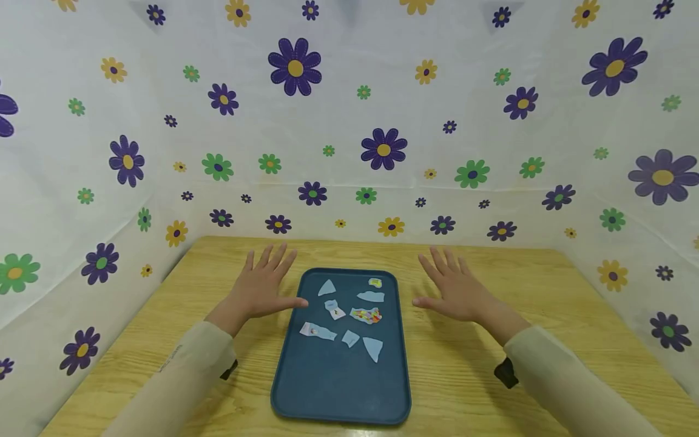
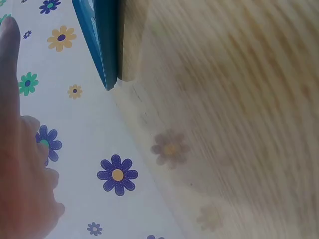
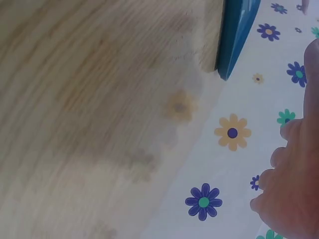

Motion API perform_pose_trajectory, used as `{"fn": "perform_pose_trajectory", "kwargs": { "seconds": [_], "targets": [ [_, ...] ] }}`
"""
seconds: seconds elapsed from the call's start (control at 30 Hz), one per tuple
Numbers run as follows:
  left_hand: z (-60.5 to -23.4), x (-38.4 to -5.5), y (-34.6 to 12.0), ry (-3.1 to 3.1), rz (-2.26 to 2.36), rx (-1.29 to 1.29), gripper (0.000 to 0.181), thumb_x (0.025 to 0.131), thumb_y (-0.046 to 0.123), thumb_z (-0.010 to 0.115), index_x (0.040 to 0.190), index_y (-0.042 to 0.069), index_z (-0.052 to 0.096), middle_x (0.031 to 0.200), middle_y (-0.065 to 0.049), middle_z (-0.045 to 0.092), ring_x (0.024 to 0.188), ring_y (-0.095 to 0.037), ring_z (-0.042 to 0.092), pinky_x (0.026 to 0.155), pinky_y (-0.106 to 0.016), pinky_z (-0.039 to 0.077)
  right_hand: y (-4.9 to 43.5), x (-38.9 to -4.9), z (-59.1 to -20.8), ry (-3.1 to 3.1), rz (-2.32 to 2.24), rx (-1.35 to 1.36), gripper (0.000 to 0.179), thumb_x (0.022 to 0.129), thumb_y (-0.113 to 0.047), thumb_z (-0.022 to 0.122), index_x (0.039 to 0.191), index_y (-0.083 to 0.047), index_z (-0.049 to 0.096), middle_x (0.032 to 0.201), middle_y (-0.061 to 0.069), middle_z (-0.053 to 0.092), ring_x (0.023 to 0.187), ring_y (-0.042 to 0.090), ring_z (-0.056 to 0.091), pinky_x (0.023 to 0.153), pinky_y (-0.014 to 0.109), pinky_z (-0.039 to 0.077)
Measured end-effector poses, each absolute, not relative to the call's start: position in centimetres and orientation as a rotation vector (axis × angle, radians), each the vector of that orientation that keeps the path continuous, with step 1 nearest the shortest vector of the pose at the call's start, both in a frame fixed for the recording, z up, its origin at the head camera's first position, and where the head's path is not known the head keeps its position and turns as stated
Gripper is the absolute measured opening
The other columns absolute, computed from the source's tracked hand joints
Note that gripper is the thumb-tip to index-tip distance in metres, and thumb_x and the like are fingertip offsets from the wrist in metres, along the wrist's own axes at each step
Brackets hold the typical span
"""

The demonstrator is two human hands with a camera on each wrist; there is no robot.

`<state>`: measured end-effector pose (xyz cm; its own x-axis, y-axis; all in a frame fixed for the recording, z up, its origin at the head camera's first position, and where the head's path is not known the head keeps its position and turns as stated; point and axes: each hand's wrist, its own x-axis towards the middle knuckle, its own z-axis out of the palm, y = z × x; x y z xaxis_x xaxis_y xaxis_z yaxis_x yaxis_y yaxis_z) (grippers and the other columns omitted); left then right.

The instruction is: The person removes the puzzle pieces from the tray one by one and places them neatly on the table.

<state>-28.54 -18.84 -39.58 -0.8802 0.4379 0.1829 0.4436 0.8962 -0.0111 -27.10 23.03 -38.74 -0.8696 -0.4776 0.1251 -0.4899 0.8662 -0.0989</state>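
A dark blue tray (image 1: 338, 388) lies on the table, with several irregular flat pieces spread over its far half. Most are pale blue, such as the pointed piece (image 1: 373, 348) and the long piece (image 1: 318, 331); a multicoloured piece (image 1: 366, 315) and a small yellow piece (image 1: 375, 283) lie toward the right. My left hand (image 1: 262, 291) is held left of the tray, fingers spread and thumb overlapping the rim in the head view. On the other side, my right hand (image 1: 457, 294) has its fingers spread and its thumb toward the tray. Both hands hold nothing.
The wooden table (image 1: 491, 273) extends around the tray. A white curtain (image 1: 338, 121) printed with flowers encloses the back and both sides. Dark bands (image 1: 506, 373) show beneath the light sleeves (image 1: 568, 376) at the wrists.
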Motion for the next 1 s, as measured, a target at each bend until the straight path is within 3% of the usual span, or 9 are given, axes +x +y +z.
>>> {"fn": "perform_pose_trajectory", "kwargs": {
  "seconds": [0.17, 0.37, 0.47, 0.57, 0.67, 0.8, 1.0],
  "targets": [
    [-39.8, -28.4, -18.9, -2.862, -0.099, -0.721, 0.110, 0.077, 0.082, 0.049, 0.156, 0.011, 0.019, 0.160, -0.014, 0.009, 0.145, -0.039, 0.007, 0.110, -0.062, 0.001, 22.7, -27.0, -38.8, -2.915, 0.344, 0.822, 0.093, 0.091, -0.062, 0.052, 0.155, -0.005, 0.018, 0.158, 0.023, 0.005, 0.142, 0.049, 0.006, 0.109, 0.064, 0.006],
    [-40.7, -28.2, -19.1, -2.917, -0.455, -0.724, 0.109, 0.079, 0.074, 0.058, 0.157, 0.012, 0.014, 0.160, -0.014, 0.009, 0.143, -0.040, 0.018, 0.108, -0.060, 0.021, 21.9, -27.4, -39.4, -2.891, 0.591, 0.821, 0.091, 0.091, -0.057, 0.058, 0.155, -0.006, 0.019, 0.158, 0.021, 0.010, 0.142, 0.044, 0.014, 0.109, 0.060, 0.016],
    [-41.1, -28.2, -19.1, -2.943, -0.698, -0.673, 0.107, 0.080, 0.067, 0.065, 0.156, 0.010, 0.016, 0.159, -0.015, 0.014, 0.141, -0.039, 0.023, 0.106, -0.058, 0.027, 21.4, -27.6, -39.9, -2.871, 0.682, 0.800, 0.091, 0.090, -0.057, 0.060, 0.155, -0.007, 0.021, 0.158, 0.018, 0.015, 0.141, 0.041, 0.022, 0.107, 0.059, 0.024],
    [-41.4, -28.1, -19.0, -2.948, -0.871, -0.602, 0.102, 0.082, 0.061, 0.067, 0.154, 0.006, 0.022, 0.155, -0.018, 0.025, 0.136, -0.039, 0.036, 0.104, -0.057, 0.032, 20.9, -28.0, -40.2, -2.835, 0.766, 0.788, 0.089, 0.088, -0.055, 0.063, 0.153, -0.007, 0.027, 0.156, 0.018, 0.024, 0.139, 0.039, 0.028, 0.107, 0.056, 0.028],
    [-41.6, -28.0, -18.7, -2.956, -0.999, -0.518, 0.097, 0.083, 0.059, 0.067, 0.152, 0.003, 0.028, 0.150, -0.020, 0.036, 0.125, -0.038, 0.049, 0.097, -0.054, 0.042, 20.4, -28.6, -40.7, -2.795, 0.866, 0.772, 0.086, 0.086, -0.053, 0.067, 0.150, -0.005, 0.035, 0.151, 0.017, 0.036, 0.136, 0.037, 0.036, 0.106, 0.054, 0.031],
    [-41.9, -27.8, -18.2, -2.968, -1.156, -0.396, 0.091, 0.086, 0.052, 0.069, 0.149, -0.001, 0.032, 0.140, -0.025, 0.046, 0.115, -0.038, 0.057, 0.085, -0.047, 0.052, 19.6, -29.5, -41.5, -2.775, 0.986, 0.722, 0.078, 0.086, -0.049, 0.070, 0.145, -0.004, 0.044, 0.143, 0.014, 0.047, 0.126, 0.035, 0.048, 0.100, 0.053, 0.039],
    [-42.8, -27.6, -17.7, -2.958, -1.418, -0.200, 0.080, 0.087, 0.038, 0.073, 0.145, -0.003, 0.037, 0.130, -0.027, 0.052, 0.095, -0.031, 0.066, 0.071, -0.037, 0.056, 18.4, -30.4, -42.4, -2.804, 1.168, 0.588, 0.066, 0.086, -0.039, 0.074, 0.139, -0.006, 0.053, 0.139, 0.011, 0.052, 0.112, 0.029, 0.056, 0.090, 0.047, 0.048]
  ]
}}
